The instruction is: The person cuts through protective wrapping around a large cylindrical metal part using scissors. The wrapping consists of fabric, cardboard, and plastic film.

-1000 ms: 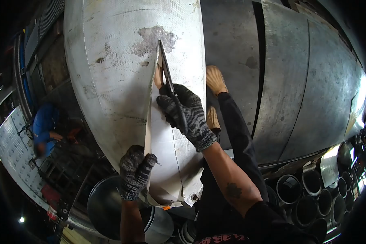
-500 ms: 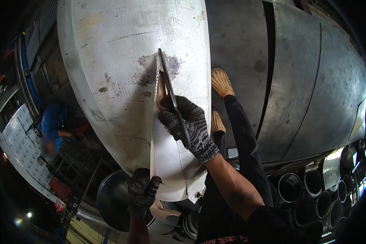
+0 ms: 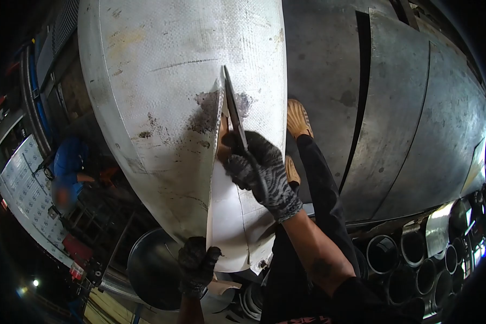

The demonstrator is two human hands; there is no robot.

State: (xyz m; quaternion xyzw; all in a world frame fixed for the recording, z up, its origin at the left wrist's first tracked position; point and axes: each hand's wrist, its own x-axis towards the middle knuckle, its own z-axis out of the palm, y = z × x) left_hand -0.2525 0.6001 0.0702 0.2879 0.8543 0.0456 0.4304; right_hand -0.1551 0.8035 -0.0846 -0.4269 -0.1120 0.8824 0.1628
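Note:
A large white woven sheet point(image 3: 162, 97) with dark stains lies below me, slit from its near edge up past the stained patch. My right hand point(image 3: 264, 173), in a grey and black knit glove, is closed on a pair of scissors point(image 3: 233, 105), whose blades point away at the top of the slit. At the sheet's near edge, my left hand point(image 3: 197, 264), in a similar glove, grips the cut edge. Brown and white layers show inside the opening. The fingertips of my left hand are partly hidden.
Dark metal plates point(image 3: 389, 119) lie to the right, with tan shoes point(image 3: 297, 119) beside the sheet. Round metal pipes point(image 3: 382, 254) are stacked at lower right. A person in blue point(image 3: 70, 162) is at the far left. A dark round drum point(image 3: 154, 267) stands near my left hand.
The scissors and my right hand have shifted slightly right in view. The slit reaches further beyond the stain, and the sheet and my left hand appear lower.

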